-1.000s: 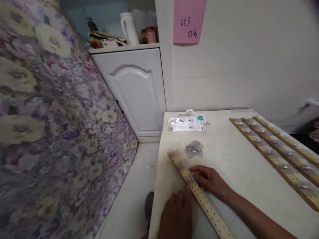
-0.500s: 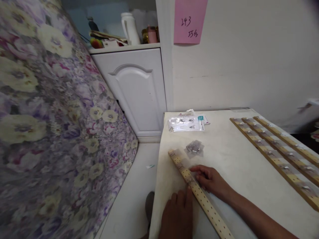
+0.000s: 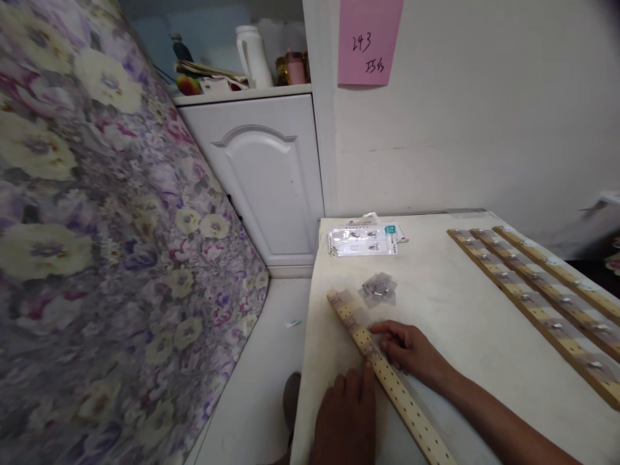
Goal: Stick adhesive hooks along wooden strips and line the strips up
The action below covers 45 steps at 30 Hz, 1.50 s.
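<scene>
A pale wooden strip [image 3: 405, 405] with rows of small holes lies slantwise on the table. Small clear plastic packets sit along its far part, one packet [image 3: 372, 352] between my two hands. My left hand [image 3: 346, 410] rests at the strip's left side, fingers stretched forward, the index fingertip on the strip by that packet; its thumb is hidden. From the right, my right hand [image 3: 407, 349] reaches to the same packet, thumb and curled fingers closed at its edge, index finger pointing over the strip. A pile of clear packets [image 3: 379, 289] with metal bits lies just beyond.
Several blister packs [image 3: 363, 240] lie at the table's back edge. On the right rest three wooden strips [image 3: 530, 298] carrying packets with metal pieces. A white cabinet [image 3: 264, 187] and a floral curtain [image 3: 111, 258] stand left. A pink note [image 3: 369, 42] hangs on the wall.
</scene>
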{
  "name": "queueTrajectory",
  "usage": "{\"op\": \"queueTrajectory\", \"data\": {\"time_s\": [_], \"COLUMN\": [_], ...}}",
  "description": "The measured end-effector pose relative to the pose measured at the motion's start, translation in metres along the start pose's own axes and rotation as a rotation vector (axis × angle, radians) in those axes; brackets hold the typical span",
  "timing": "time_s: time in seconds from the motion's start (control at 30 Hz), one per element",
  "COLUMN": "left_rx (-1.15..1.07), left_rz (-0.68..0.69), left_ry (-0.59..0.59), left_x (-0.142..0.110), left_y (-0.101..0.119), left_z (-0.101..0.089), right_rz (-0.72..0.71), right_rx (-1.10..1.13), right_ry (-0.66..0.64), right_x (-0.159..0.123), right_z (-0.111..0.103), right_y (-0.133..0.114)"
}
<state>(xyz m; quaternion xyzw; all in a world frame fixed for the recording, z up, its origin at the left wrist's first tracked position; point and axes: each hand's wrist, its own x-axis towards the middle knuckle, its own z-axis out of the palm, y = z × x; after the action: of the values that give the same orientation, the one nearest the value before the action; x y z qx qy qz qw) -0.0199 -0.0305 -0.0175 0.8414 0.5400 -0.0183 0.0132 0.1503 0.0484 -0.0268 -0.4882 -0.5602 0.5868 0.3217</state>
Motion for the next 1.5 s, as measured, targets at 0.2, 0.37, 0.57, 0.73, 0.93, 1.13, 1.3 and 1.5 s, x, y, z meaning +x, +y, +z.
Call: {"op": "queueTrajectory", "data": {"time_s": [0.2, 0.37, 0.57, 0.73, 0.93, 1.13, 1.3, 1.5], "left_rx": [-0.01, -0.026, -0.005, 0.001, -0.025, 0.006, 0.012, 0.009], "left_rz": [0.0, -0.01, -0.021, -0.018, -0.027, 0.002, 0.017, 0.022], "left_ry": [0.041, -0.026, -0.07, -0.094, -0.039, 0.039, 0.061, 0.052], "left_x": [-0.002, 0.0, 0.002, 0.002, 0.0, -0.001, -0.002, -0.002], "left_y": [0.0, 0.0, 0.002, 0.003, 0.003, 0.001, 0.0, -0.001], "left_z": [0.0, -0.004, -0.011, -0.013, -0.008, -0.002, -0.001, -0.003], "right_rz": [-0.01, 0.001, -0.016, -0.01, -0.004, -0.013, -0.088, -0.098], "right_rx": [-0.007, -0.009, -0.01, -0.011, -0.016, -0.038, -0.095, -0.209], "right_ry": [-0.005, -0.002, -0.011, -0.019, -0.022, -0.005, 0.028, 0.11], "right_x": [0.001, 0.001, 0.001, 0.001, 0.0, 0.0, -0.001, 0.0], "right_z": [-0.001, -0.001, -0.001, -0.002, -0.002, -0.002, -0.001, 0.003], "right_y": [0.001, 0.001, 0.003, 0.003, 0.001, 0.0, -0.002, -0.002]}}
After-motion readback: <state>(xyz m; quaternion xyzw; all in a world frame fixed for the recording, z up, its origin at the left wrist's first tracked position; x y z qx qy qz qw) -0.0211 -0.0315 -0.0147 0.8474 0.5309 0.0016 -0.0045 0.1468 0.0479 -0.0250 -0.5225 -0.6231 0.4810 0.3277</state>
